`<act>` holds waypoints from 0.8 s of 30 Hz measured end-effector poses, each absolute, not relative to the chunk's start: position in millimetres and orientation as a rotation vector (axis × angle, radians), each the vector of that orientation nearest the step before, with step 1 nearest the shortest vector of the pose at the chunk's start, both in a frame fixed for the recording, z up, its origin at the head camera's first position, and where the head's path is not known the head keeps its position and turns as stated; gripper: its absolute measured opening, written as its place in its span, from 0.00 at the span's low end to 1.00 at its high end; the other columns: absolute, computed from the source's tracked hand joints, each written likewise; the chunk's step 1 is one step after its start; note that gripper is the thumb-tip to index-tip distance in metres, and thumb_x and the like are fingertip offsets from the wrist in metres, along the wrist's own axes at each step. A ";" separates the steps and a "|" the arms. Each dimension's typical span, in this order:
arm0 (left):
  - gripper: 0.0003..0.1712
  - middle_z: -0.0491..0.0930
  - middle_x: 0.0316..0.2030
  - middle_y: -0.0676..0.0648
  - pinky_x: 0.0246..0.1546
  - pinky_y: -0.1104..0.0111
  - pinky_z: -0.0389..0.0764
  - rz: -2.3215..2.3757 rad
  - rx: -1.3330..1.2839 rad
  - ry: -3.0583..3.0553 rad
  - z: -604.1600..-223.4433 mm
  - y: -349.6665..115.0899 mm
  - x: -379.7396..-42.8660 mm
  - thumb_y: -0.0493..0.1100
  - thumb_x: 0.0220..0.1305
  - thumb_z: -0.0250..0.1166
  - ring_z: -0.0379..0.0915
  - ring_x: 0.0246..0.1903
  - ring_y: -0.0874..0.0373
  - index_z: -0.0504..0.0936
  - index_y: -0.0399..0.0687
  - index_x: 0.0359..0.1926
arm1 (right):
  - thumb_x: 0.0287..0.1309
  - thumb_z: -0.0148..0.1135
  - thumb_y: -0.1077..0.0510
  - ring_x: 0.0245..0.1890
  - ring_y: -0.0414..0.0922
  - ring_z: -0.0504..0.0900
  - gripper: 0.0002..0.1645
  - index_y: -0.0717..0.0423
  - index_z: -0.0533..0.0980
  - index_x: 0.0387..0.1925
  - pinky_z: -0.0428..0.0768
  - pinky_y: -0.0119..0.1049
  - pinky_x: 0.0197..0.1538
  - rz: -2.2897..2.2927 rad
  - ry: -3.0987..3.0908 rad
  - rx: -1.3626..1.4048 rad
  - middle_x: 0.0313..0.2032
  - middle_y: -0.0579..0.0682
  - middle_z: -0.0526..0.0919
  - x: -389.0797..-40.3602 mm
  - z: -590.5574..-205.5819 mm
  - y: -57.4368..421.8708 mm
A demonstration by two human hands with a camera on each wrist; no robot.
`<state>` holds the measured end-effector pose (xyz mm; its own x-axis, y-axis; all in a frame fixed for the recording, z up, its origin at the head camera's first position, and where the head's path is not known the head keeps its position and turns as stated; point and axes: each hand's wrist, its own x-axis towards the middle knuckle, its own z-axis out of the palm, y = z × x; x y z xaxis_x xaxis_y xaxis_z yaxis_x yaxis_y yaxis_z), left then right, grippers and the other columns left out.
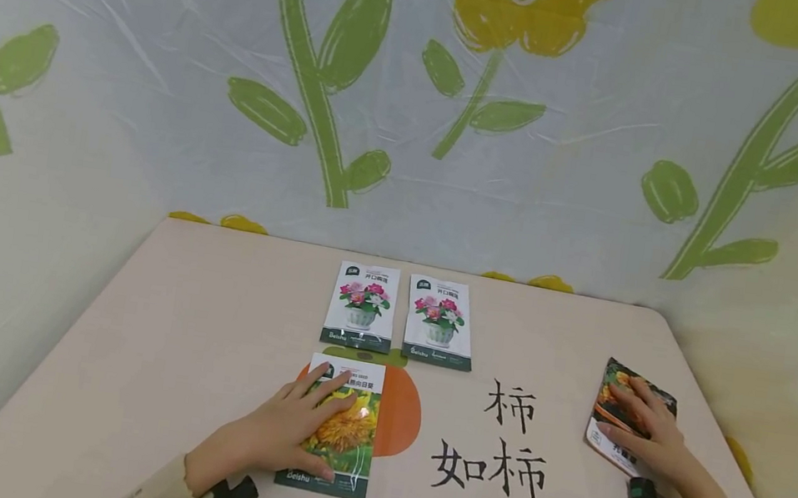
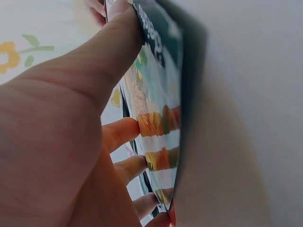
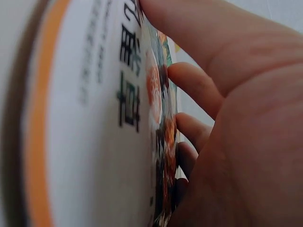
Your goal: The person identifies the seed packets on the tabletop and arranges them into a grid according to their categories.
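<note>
My left hand (image 1: 280,429) rests with spread fingers on a sunflower seed packet (image 1: 357,462) lying on the table. In the left wrist view, the thumb and fingertips touch the glossy face of that packet (image 2: 163,94). On the far right, my right hand (image 1: 662,448) lies over an orange-and-black seed packet (image 1: 605,432) that is turned at an angle. The right wrist view shows its white end with an orange edge (image 3: 39,123), and the fingertips of the right hand (image 3: 255,118) against the printed face.
Two matching seed packets with pink flowers, a left one (image 1: 361,305) and a right one (image 1: 440,322), lie side by side near the back. The pale table mat (image 1: 207,325) carries a printed orange persimmon (image 1: 402,413) and black characters (image 1: 491,467). A flower-patterned curtain (image 1: 548,210) surrounds the table.
</note>
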<state>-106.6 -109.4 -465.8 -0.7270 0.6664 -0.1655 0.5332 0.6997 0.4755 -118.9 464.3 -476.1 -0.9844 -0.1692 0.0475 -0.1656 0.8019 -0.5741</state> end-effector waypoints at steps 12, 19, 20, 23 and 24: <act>0.59 0.45 0.78 0.47 0.70 0.40 0.51 0.563 0.952 2.585 -471.2 -110.5 -108.2 0.76 0.50 0.65 0.31 0.76 0.40 0.58 0.57 0.77 | 0.57 0.67 0.54 0.69 0.78 0.37 0.46 0.58 0.59 0.73 0.40 0.84 0.54 -0.944 2.968 -0.296 0.74 0.70 0.43 -118.1 -473.3 460.5; 0.59 0.45 0.78 0.48 0.70 0.40 0.51 0.565 0.946 2.583 -470.9 -110.6 -108.6 0.76 0.49 0.65 0.31 0.76 0.40 0.58 0.57 0.77 | 0.56 0.67 0.60 0.70 0.79 0.36 0.46 0.53 0.59 0.74 0.38 0.83 0.55 -1.046 2.945 -0.403 0.76 0.65 0.41 -119.0 -473.1 454.3; 0.59 0.45 0.78 0.48 0.70 0.40 0.51 0.562 0.946 2.584 -471.1 -110.7 -108.7 0.77 0.49 0.65 0.31 0.76 0.40 0.58 0.57 0.77 | 0.56 0.67 0.60 0.69 0.79 0.36 0.46 0.52 0.59 0.75 0.38 0.83 0.55 -1.051 2.944 -0.419 0.77 0.63 0.40 -119.3 -473.3 453.5; 0.59 0.45 0.78 0.48 0.70 0.40 0.51 0.558 0.949 2.585 -471.7 -111.1 -108.9 0.77 0.49 0.64 0.31 0.76 0.40 0.58 0.57 0.77 | 0.56 0.68 0.62 0.69 0.79 0.37 0.46 0.52 0.60 0.74 0.40 0.84 0.55 -1.051 2.951 -0.458 0.77 0.60 0.41 -120.8 -473.8 451.9; 0.59 0.45 0.78 0.48 0.69 0.40 0.51 0.557 0.951 2.586 -472.0 -111.2 -109.0 0.77 0.49 0.64 0.31 0.76 0.40 0.58 0.57 0.77 | 0.56 0.67 0.62 0.69 0.79 0.37 0.47 0.51 0.59 0.75 0.40 0.84 0.55 -1.047 2.951 -0.464 0.77 0.60 0.40 -121.2 -474.4 451.7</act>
